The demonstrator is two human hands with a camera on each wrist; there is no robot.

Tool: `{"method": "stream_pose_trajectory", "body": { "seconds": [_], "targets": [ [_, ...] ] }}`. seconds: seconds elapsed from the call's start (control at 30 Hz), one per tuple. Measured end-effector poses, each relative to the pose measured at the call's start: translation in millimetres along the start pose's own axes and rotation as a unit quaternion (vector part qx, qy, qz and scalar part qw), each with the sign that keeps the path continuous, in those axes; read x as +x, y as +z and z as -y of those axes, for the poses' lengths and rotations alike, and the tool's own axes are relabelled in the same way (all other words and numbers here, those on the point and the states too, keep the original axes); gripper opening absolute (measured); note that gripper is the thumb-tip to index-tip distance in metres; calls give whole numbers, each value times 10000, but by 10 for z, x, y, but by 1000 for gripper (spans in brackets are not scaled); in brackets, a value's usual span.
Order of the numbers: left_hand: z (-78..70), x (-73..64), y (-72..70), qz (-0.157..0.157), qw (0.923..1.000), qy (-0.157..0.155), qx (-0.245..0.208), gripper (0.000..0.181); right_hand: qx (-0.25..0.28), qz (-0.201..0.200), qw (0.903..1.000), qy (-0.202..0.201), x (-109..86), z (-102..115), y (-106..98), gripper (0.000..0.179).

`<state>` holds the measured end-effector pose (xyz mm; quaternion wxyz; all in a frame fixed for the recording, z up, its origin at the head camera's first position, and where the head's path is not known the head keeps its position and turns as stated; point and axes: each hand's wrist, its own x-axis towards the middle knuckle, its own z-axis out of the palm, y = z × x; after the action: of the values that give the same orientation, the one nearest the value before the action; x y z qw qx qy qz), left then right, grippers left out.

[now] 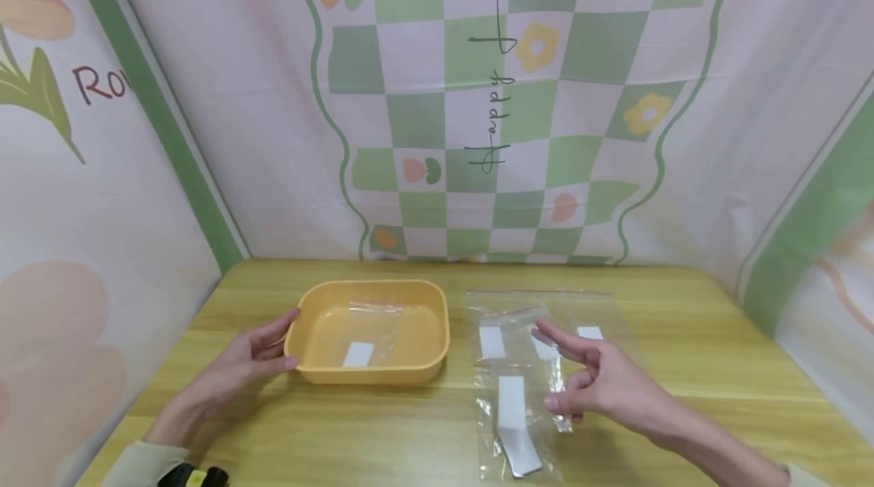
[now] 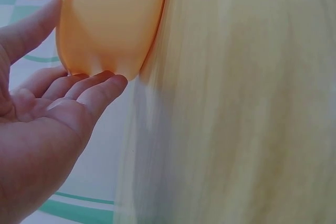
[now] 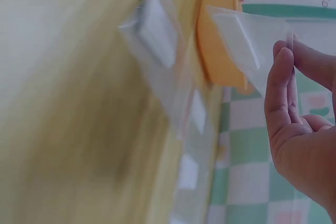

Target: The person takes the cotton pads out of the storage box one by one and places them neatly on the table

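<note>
A yellow plastic basin (image 1: 372, 375) stands on the left half of the table. Inside it lies a clear zip bag (image 1: 382, 328) with a white piece. At the basin's left end my left hand (image 1: 239, 362) holds it, thumb at the rim and fingers against the outer wall. Over the bags on the right, my right hand (image 1: 601, 384) pinches a small clear zip bag (image 3: 262, 38) between thumb and fingertips. A white rectangular piece (image 3: 238, 38) shows in that bag, which hangs tilted above the table.
Below the right hand, a clear bag (image 1: 486, 415) with white pieces lies near the table's front. Behind it is a larger flat zip bag (image 1: 573, 301), with white pieces (image 1: 492, 343) showing there. A patterned cloth (image 1: 471, 199) borders the wooden table (image 1: 382, 434).
</note>
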<state>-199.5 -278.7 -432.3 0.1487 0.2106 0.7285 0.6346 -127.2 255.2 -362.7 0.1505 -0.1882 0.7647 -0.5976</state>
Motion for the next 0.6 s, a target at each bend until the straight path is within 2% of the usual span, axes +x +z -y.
{"method": "stream_pose_trajectory", "body": {
  "seconds": [0.17, 0.37, 0.6],
  "targets": [
    [1, -12, -5, -35, 10000, -48, 38, 85, 228, 119, 9996, 152, -203, -224, -106, 100],
    [6, -7, -10, -53, 9998, -161, -41, 84, 794, 517, 9954, 169, -389, -464, -263, 87],
    [12, -2, -11, -114, 9997, -213, -34, 86, 702, 590, 9955, 240, -520, -651, -374, 87]
  ]
}}
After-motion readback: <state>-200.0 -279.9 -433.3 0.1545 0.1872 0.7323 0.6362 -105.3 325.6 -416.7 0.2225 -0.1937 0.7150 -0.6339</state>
